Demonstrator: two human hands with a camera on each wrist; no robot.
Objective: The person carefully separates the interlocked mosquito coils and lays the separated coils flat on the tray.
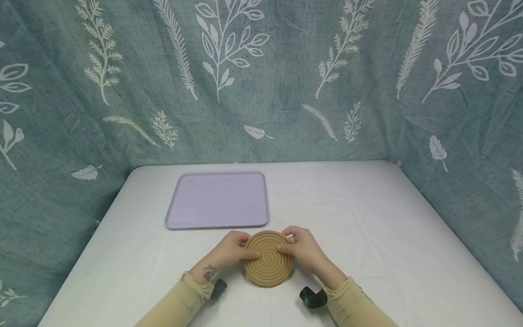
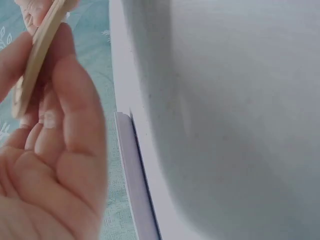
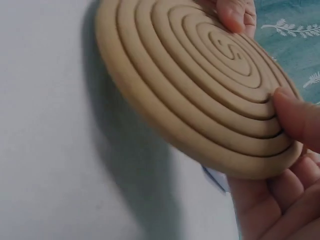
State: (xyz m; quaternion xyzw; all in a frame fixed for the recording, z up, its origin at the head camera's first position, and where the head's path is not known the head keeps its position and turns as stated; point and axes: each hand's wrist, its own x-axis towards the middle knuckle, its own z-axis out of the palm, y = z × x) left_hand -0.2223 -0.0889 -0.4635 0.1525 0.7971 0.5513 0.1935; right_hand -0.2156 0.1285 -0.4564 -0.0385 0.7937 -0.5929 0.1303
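Observation:
Both hands hold a round tan coaster with a spiral groove [image 1: 267, 268] above the white table, in front of the tray. My left hand [image 1: 230, 249] pinches its left edge, thumb on the spiral face and fingers behind. On the opposite edge, my right hand [image 1: 304, 249] grips it the same way. The right wrist view shows the grooved face of the coaster [image 3: 200, 85] tilted, its shadow falling on the cloth. From the left wrist, the coaster [image 2: 37, 60] appears edge-on between thumb and fingers of the left hand [image 2: 55, 160].
A lavender rectangular tray [image 1: 218, 200] lies on the white-covered table [image 1: 347, 227], left of centre towards the back. A green curtain with white leaf prints [image 1: 286, 81] hangs behind and along both sides. Dark wrist-worn devices [image 1: 313, 297] sit under the sleeves.

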